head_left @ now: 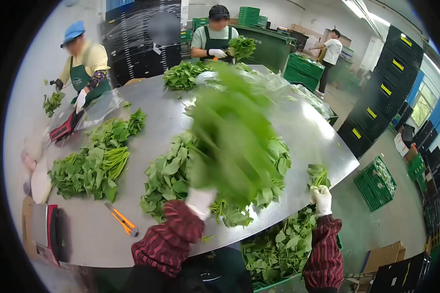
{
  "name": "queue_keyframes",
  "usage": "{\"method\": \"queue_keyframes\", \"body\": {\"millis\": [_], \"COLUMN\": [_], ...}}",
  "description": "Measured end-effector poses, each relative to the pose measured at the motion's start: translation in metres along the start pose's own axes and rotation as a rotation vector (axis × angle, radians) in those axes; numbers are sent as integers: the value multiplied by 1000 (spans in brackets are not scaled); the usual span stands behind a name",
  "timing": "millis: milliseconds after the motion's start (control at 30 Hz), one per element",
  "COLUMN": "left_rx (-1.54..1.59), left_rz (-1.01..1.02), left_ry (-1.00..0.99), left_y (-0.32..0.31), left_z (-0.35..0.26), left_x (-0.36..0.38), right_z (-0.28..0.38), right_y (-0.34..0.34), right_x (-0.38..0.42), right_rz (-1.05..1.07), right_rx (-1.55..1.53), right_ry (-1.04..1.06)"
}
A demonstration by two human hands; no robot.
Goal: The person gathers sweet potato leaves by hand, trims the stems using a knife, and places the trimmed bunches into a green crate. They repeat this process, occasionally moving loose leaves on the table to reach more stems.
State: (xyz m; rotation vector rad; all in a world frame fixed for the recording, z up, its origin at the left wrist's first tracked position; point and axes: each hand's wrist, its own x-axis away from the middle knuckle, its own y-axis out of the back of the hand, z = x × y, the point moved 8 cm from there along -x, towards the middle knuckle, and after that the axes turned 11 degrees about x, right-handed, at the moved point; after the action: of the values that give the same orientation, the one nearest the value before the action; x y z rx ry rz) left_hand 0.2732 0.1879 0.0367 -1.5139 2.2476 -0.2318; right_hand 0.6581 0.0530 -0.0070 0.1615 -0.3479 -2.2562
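My left hand (pixel 200 201), in a white glove, is closed round the stems of a large bunch of leafy greens (pixel 234 132). The bunch is raised over the table and smeared by motion. Behind and below it, a pile of leafy greens (pixel 167 171) lies on the metal table (pixel 308 141). Off the table's near edge, my right hand (pixel 321 199), also gloved, pinches a small leafy sprig (pixel 319 175). Beneath that hand stands a green crate (pixel 274 284) full of loose greens (pixel 281 246).
An orange utility knife (pixel 122 219) and a scale (pixel 46 234) are at my left, near another heap of greens (pixel 90 168). Two co-workers (pixel 85 73) handle greens across the table; a third person stands farther back. Black crates (pixel 384 90) are stacked at right, beside a green floor crate (pixel 375 183).
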Motion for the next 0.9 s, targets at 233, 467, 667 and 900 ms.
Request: {"method": "queue_keyframes", "body": {"millis": [233, 467, 667, 900], "left_rx": [-647, -927, -626, -346], "left_rz": [-500, -513, -370, -143], "left_ry": [-238, 363, 76, 323], "left_y": [142, 199, 173, 96], "left_z": [-64, -17, -102, -13], "left_x": [18, -33, -28, -19], "right_z": [14, 101, 126, 91], "right_y": [-38, -149, -129, -112], "right_x": [32, 106, 154, 176], "right_rz": [-128, 94, 7, -122], "right_rx": [-213, -440, -486, -493], "right_ry": [123, 182, 203, 113]}}
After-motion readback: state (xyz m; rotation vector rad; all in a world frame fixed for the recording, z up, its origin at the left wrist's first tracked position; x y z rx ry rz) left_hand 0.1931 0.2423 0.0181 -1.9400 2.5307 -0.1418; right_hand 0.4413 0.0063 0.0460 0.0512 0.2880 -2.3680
